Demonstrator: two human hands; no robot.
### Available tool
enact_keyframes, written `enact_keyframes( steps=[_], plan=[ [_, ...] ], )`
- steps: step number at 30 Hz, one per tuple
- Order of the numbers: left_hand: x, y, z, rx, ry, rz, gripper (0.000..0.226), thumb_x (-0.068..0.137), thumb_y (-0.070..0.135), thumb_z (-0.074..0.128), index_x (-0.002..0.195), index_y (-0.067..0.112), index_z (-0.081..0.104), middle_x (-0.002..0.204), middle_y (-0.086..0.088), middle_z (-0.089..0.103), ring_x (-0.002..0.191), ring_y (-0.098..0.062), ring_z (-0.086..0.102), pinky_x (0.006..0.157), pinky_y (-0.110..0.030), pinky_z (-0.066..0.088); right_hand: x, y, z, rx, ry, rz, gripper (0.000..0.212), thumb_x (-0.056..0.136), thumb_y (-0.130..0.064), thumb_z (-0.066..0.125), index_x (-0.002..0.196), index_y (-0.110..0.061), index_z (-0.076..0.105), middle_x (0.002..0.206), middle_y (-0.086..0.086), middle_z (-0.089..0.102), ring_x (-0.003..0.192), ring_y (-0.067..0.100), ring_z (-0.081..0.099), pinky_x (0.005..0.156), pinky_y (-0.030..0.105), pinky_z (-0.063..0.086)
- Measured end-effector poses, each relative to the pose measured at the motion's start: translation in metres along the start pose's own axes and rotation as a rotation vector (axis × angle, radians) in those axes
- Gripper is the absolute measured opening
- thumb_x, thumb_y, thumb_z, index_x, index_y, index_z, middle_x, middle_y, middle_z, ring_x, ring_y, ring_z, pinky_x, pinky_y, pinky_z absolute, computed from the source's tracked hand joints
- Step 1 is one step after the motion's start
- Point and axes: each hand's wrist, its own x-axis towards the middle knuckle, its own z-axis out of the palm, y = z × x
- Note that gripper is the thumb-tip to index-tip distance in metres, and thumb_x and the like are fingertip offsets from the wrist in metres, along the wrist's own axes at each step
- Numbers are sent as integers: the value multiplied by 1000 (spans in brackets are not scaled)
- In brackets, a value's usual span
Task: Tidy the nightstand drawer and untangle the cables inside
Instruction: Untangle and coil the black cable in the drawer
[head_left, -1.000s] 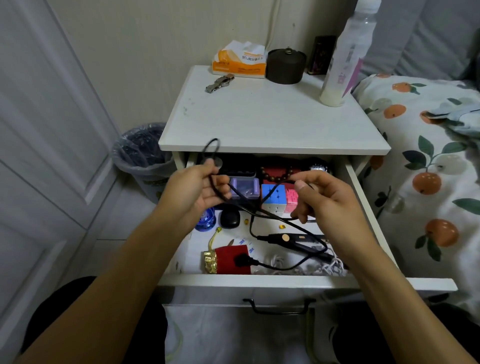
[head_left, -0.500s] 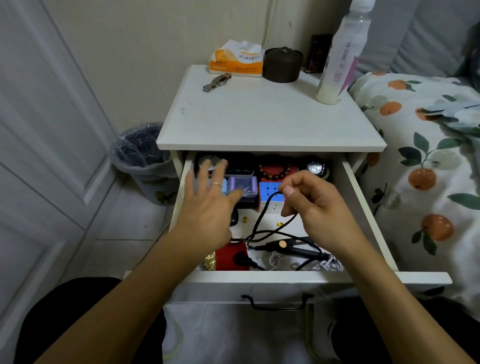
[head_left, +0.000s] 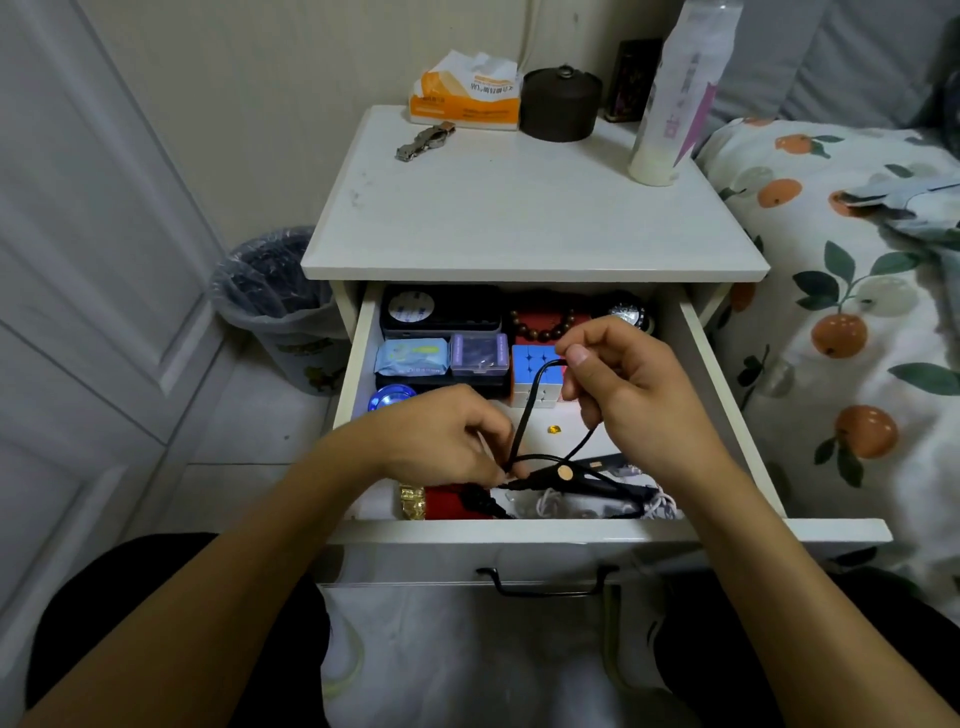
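The white nightstand drawer (head_left: 737, 410) stands pulled out in front of me. A black cable (head_left: 527, 410) loops up out of it. My right hand (head_left: 623, 384) pinches the top of that loop above the drawer's middle. Lower down, my left hand (head_left: 447, 436) pinches the same cable where its strands cross, near a black tool with a round tan button (head_left: 563, 474). A tangle of white cable (head_left: 550, 501) lies along the drawer's front edge. Behind the hands sit a puzzle cube (head_left: 535, 374), a small purple box (head_left: 479, 353) and a blue packet (head_left: 411, 357).
A red pouch with gold trim (head_left: 441, 501) lies at the drawer's front left. On the nightstand top (head_left: 519, 218) are a watch (head_left: 426, 139), tissue pack (head_left: 465, 96), dark jar (head_left: 561, 106) and tall bottle (head_left: 675, 98). A lined bin (head_left: 280, 301) stands left, the bed (head_left: 857, 312) right.
My left hand let go of the raised cable loop, spread open over the drawer, then dropped to pinch the cable lower down. My right hand kept its hold and shifted slightly back.
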Motion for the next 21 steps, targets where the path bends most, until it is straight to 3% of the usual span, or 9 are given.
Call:
enact_keyframes(
  steps=[3,5,9,12,13,15,17,18,21],
  plan=[
    [-3,-3,-8,-24,131,-95,14,87,5,71,87,19,73,69,14,71,61,0,63,57,-11,47,-1,3,-1,-61,-13,23,13,99,-11,52,93,-15,62,67,4,61,51,4,49,52,21,41],
    [-7,-3,-15,-58,275,-112,18,89,1,67,84,19,70,69,9,71,62,0,65,57,-10,48,-2,7,-1,-171,-36,22,9,96,-20,58,90,-22,64,69,1,64,50,9,49,49,22,40],
    [-10,3,-19,-591,578,-58,15,97,-4,47,93,7,58,74,-8,70,60,-17,67,57,-30,58,-3,10,2,-530,-200,0,17,85,-45,68,90,-29,68,76,-9,66,65,3,56,58,14,42],
    [-9,4,-21,-811,695,-56,31,96,-9,42,112,14,55,91,-15,69,61,-25,68,57,-37,59,-2,8,4,-501,-223,-6,21,88,-40,68,84,-19,69,74,-3,67,67,7,57,58,17,42],
    [-10,2,-20,-737,690,-53,43,93,-13,41,119,18,55,99,-14,68,63,-25,68,56,-35,58,-2,7,2,-452,-207,0,24,91,-37,66,82,-15,68,70,1,65,64,13,56,58,25,44],
    [-12,-1,-14,-322,640,2,57,89,-15,42,123,28,58,112,-7,65,77,-23,68,60,-24,56,-1,6,-1,-394,-210,15,29,95,-34,60,82,-9,67,64,9,58,58,21,51,54,33,42],
    [-12,-1,-6,129,570,143,45,90,-3,56,124,27,63,120,1,63,99,-15,63,78,-16,51,-2,4,-3,-409,-256,1,24,96,-33,58,88,-14,71,60,2,53,52,8,43,53,28,38],
    [-10,0,-3,240,536,230,36,91,7,62,124,23,66,119,4,65,104,-9,60,86,-16,48,-3,3,-3,-421,-282,-13,21,97,-31,57,91,-18,73,60,-3,54,52,5,43,54,24,37],
    [-7,1,0,291,534,332,22,93,22,66,114,20,73,95,7,74,82,-5,65,76,-23,51,-5,1,1,-356,-309,-30,15,97,-28,57,93,-26,72,62,-9,58,56,7,50,57,29,43]
  ],
)
